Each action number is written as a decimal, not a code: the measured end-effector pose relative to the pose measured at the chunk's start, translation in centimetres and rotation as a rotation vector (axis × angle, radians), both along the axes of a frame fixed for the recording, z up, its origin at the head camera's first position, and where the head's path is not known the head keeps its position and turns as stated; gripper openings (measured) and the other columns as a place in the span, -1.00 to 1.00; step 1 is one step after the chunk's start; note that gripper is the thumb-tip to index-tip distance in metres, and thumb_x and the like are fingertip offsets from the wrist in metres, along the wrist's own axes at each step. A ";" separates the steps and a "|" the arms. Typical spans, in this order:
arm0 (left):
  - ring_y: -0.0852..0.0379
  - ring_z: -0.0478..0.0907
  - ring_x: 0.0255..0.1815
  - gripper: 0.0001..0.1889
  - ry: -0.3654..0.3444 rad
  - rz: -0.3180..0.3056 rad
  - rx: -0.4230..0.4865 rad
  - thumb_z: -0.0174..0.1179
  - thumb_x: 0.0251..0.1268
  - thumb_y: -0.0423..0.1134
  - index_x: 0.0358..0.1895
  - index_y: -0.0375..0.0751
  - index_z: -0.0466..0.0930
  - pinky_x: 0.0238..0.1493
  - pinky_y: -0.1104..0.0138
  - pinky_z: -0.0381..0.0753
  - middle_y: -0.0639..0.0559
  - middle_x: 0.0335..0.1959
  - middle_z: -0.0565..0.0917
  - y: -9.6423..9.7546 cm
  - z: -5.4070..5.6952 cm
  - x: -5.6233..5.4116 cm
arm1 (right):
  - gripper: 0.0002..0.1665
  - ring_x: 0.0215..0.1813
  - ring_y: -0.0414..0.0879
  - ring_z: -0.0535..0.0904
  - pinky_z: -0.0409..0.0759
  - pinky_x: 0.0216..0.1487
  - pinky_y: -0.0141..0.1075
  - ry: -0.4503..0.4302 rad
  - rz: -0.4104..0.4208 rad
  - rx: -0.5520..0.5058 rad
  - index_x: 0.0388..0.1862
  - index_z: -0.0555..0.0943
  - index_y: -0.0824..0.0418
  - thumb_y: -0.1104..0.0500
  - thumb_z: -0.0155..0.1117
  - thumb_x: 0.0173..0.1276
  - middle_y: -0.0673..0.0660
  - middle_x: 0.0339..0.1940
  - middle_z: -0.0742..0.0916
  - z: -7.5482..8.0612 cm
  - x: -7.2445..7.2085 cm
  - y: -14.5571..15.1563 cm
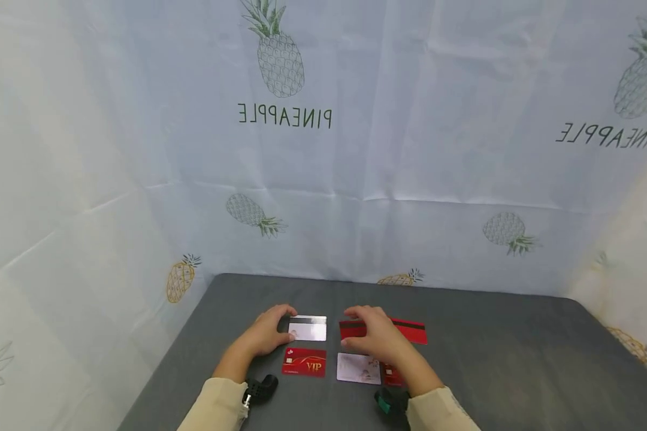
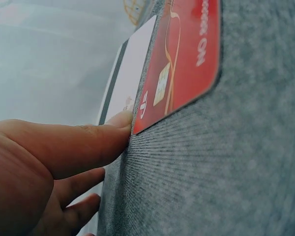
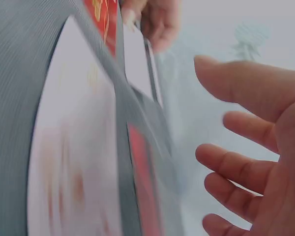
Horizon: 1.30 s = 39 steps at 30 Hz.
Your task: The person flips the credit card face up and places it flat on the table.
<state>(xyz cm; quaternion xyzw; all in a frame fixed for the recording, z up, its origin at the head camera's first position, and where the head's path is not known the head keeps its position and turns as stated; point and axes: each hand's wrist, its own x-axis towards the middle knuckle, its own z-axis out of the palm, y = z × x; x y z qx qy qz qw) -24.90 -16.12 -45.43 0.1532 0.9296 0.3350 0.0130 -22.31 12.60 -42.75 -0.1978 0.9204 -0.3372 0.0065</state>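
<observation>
In the head view my left hand (image 1: pixel 266 331) has its thumb and index finger at the two left corners of a white card with a dark magnetic stripe (image 1: pixel 310 329), holding it by its edges. The left wrist view shows the thumb (image 2: pixel 96 142) on that card's corner. A red VIP card (image 1: pixel 304 363) lies just nearer me. My right hand (image 1: pixel 376 333) hovers over a red striped card (image 1: pixel 350 328), partly hiding it. Seen from the right wrist, its fingers (image 3: pixel 236 167) are spread and hold nothing. A white card (image 1: pixel 358 368) lies below that hand.
Another red striped card (image 1: pixel 411 331) lies to the right of my right hand. One more red card (image 1: pixel 392 375) is partly covered by my right forearm. The dark grey tabletop (image 1: pixel 490 359) meets a pale pineapple-print curtain (image 1: pixel 383 149) at the back.
</observation>
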 end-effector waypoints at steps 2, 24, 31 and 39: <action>-0.19 0.40 0.32 -0.58 0.002 0.002 0.006 0.43 0.11 -0.30 0.05 -0.09 0.53 0.35 -0.17 0.22 -0.12 0.19 0.55 0.0 -0.1 0.1 | -0.26 0.16 0.03 0.42 0.48 0.10 0.11 -0.009 0.010 -0.006 0.29 0.51 0.10 -0.06 0.50 0.15 0.09 0.14 0.67 -0.5 -0.8 -1.8; -0.18 0.35 0.37 -0.52 0.003 -0.069 -0.013 0.41 0.13 -0.27 0.14 -0.12 0.50 0.40 -0.25 0.09 -0.11 0.21 0.54 0.0 0.2 -0.4 | -0.29 -0.10 -0.09 0.35 0.26 -0.14 -0.18 0.030 -0.069 -0.021 0.23 0.58 0.15 0.14 0.57 0.03 -0.08 -0.29 0.56 -3.9 -2.8 -6.1; -0.11 0.45 0.24 -0.40 0.004 -0.006 0.017 0.51 -0.01 -0.26 0.17 -0.10 0.49 0.34 -0.10 0.32 -0.11 0.17 0.55 0.1 0.6 -0.4 | -0.28 -0.03 -0.07 0.36 0.29 -0.06 -0.11 0.028 -0.086 -0.071 0.21 0.58 0.09 0.11 0.60 0.02 -0.03 -0.16 0.60 -4.0 -2.9 -6.0; -0.08 0.46 0.18 -0.44 0.110 -0.004 0.013 0.57 -0.13 -0.28 0.03 -0.11 0.56 0.30 -0.06 0.41 -0.09 0.13 0.55 1.2 1.1 -0.3 | -0.30 0.22 0.07 0.33 0.32 0.09 0.05 0.137 -0.106 -0.054 0.20 0.60 0.02 0.08 0.59 0.01 0.09 0.20 0.55 -4.1 -2.5 -6.1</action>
